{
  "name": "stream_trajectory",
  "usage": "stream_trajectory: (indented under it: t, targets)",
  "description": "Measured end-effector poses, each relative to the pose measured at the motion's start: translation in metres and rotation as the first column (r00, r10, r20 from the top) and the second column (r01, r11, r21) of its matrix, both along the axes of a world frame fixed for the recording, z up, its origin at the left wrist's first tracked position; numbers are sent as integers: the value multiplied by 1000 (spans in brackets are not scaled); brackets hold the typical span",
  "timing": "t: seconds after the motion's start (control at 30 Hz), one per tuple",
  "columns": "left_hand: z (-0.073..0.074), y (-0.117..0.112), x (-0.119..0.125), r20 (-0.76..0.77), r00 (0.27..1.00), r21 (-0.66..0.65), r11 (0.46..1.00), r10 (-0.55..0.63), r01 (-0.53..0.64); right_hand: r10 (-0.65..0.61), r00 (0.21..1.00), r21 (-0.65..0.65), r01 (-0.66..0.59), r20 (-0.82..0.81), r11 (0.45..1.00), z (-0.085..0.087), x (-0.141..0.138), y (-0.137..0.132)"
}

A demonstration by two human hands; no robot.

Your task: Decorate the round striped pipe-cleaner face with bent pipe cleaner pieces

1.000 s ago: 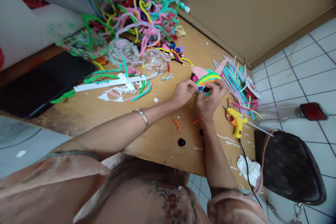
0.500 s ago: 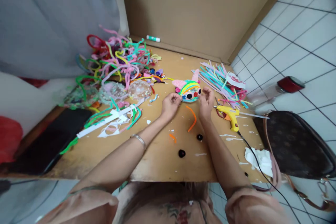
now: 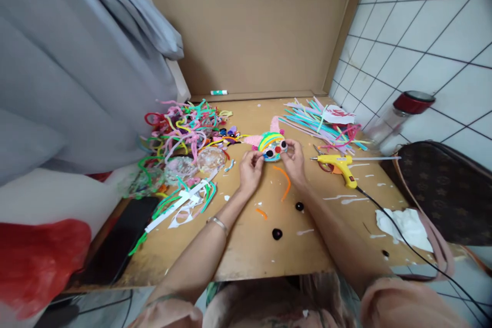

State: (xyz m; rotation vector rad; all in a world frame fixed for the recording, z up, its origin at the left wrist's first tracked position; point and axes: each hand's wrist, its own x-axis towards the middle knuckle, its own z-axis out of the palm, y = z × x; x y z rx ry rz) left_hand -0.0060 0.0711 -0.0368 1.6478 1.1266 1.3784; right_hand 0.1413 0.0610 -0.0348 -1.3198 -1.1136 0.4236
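A small round craft figure with rainbow stripes, pink ears, two black-and-white eyes and a red nose stands on the wooden table. My left hand pinches its left side, fingers closed on it. Gripping the right side is my right hand, also closed. A curved orange pipe cleaner lies on the table between my wrists. A silver bangle circles my left wrist.
A tangle of coloured pipe cleaners lies at the left, a straight bundle at the right. A yellow glue gun with black cord, two black pompoms, a crumpled tissue, a brown bag, a glue stick and a jar surround the spot.
The camera tilted up, showing the cardboard back wall. Both hands drew back from over the figure's front to its sides, baring its face. The orange pipe cleaner came into view.
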Motion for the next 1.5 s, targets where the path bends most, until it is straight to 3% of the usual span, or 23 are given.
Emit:
stream_trajectory:
  t: [0.2, 0.57, 0.8, 1.1, 1.23, 1.37, 1.43, 1.5]
  targets:
    - [0, -1, -1, -73, 996, 97, 994, 57, -50, -22, 996, -16, 24, 85, 1000, 0, -1, -3]
    - [4, 2, -4, -104, 993, 93, 995, 57, -47, -83, 985, -3, 85, 148, 996, 7, -8, -5]
    - [9, 0, -3, -158, 986, 147, 989, 43, -20, -135, 969, 30, 132, 207, 991, 1, -2, 5]
    - [7, -6, -11, -91, 995, 70, 997, -31, 37, -154, 940, 64, 141, 306, 988, -9, 8, 11]
    - [7, -7, -17, -94, 993, 86, 993, -72, 80, -188, 931, 69, 175, 312, 982, -1, 7, 9]
    - [10, -7, -19, -174, 982, 68, 994, -75, 88, -264, 891, 103, 242, 369, 965, 22, 2, -12]
    - [12, -8, -19, -200, 976, 56, 994, -82, 95, -173, 881, 78, 155, 441, 985, 35, -4, -36]
    - [12, -9, -19, -220, 972, 45, 994, -85, 97, 95, 821, -72, -66, 563, 995, 45, -12, -66]
